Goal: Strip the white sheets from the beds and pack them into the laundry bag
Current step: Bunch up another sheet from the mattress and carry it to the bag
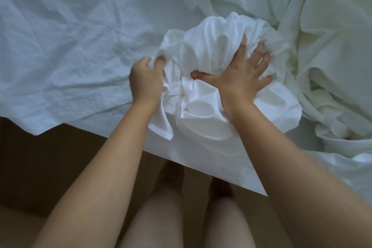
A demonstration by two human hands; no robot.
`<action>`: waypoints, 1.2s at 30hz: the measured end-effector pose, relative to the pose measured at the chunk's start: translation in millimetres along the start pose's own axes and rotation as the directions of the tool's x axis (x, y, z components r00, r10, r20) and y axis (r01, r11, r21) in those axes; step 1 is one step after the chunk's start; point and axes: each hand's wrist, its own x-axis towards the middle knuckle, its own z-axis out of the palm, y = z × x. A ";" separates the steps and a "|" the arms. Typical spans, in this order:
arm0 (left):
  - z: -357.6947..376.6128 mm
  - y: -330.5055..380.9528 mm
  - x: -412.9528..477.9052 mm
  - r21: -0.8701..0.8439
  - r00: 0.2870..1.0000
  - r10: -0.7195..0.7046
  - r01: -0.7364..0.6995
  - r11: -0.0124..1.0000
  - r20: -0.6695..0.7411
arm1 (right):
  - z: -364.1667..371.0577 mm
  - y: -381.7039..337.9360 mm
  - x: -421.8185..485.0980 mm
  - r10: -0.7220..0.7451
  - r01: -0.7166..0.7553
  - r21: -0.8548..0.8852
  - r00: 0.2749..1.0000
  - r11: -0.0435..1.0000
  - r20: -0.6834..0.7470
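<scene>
While the left hand (146, 79) curls its fingers round a fold of the white sheet (203, 50) and grips it tight, the right hand (239, 75) lies spread wide on top of the same sheet. Its fingers are apart and push down into the cloth, and its thumb points toward the other hand. The white sheet is scrunched into a big puffy ball. It sits between the two hands, on the bed (211, 163), close to the near edge. A loose bit of it hangs down just beside the left wrist.

Under the ball lies a flat sheet (70, 36) that covers the bed. It is white too, with lots of small creases, and it looks a bit blue in the dim light. It spreads far to the left and up to the top of the view. Its near edge runs on a slant across the picture.

On the right side of the bed there is a heap of white cloth (332, 66). It is all twisted and folded, and it touches the ball beside the right hand. Another crumpled bit lies at the top, past the ball.

Below the bed edge is the floor (30, 157). It is brown and dark. The person's bare legs (161, 217) stand there, right beside the bed.
</scene>
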 end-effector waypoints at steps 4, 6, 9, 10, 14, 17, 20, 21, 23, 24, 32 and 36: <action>-12.4 -20.1 14.7 0.001 0.968 -0.213 0.215 0.977 -0.133 | 1.6 -3.9 -3.7 0.018 -0.020 -0.031 0.999 0.999 -0.038; -18.7 -33.8 12.6 0.174 0.966 -0.260 0.258 0.950 -0.013 | 3.5 -6.0 -6.6 0.019 -0.022 -0.045 0.998 0.999 -0.061; -18.0 -42.4 -0.2 0.167 0.919 -0.331 0.300 0.939 0.213 | 7.0 -7.1 -10.9 0.020 -0.024 -0.042 0.996 0.999 -0.090; -16.8 -40.3 -7.7 0.077 0.903 -0.329 0.320 0.944 0.276 | 7.7 -6.8 -11.9 0.021 -0.025 -0.037 0.994 0.999 -0.105; -6.7 -24.6 -45.8 -0.196 0.849 -0.212 0.341 0.919 0.484 | 13.1 3.6 -17.8 0.004 -0.005 -0.005 0.987 1.000 -0.161; 14.3 -13.4 -61.8 -0.202 0.881 -0.174 0.286 0.937 0.441 | 13.1 16.2 -20.7 -0.006 0.011 0.033 0.985 0.999 -0.170; 36.2 -5.9 -70.4 0.022 0.890 -0.226 0.236 0.971 0.396 | 15.4 31.9 -24.5 -0.014 0.038 0.116 0.980 0.992 -0.201; 41.0 -5.7 -75.5 0.098 0.894 -0.227 0.205 0.974 0.387 | 17.8 40.4 -28.3 -0.028 0.069 0.173 0.972 0.983 -0.233; 47.9 -11.2 -83.3 0.175 0.919 -0.197 0.143 0.974 0.341 | 24.5 60.7 -39.4 -0.091 0.176 0.308 0.958 0.935 -0.271; 50.2 -15.1 -85.2 0.182 0.933 -0.174 0.121 0.976 0.314 | 27.8 72.0 -45.7 -0.113 0.208 0.358 0.957 0.910 -0.268; 60.6 -26.4 -75.2 -0.056 0.985 -0.077 0.087 0.995 0.157 | 24.9 117.6 -42.7 0.235 -0.198 0.678 0.971 0.708 0.037; 56.8 -32.0 -65.6 -0.137 0.982 -0.037 0.063 0.989 0.184 | 26.9 122.0 -30.8 0.167 -0.199 0.753 0.979 0.627 0.119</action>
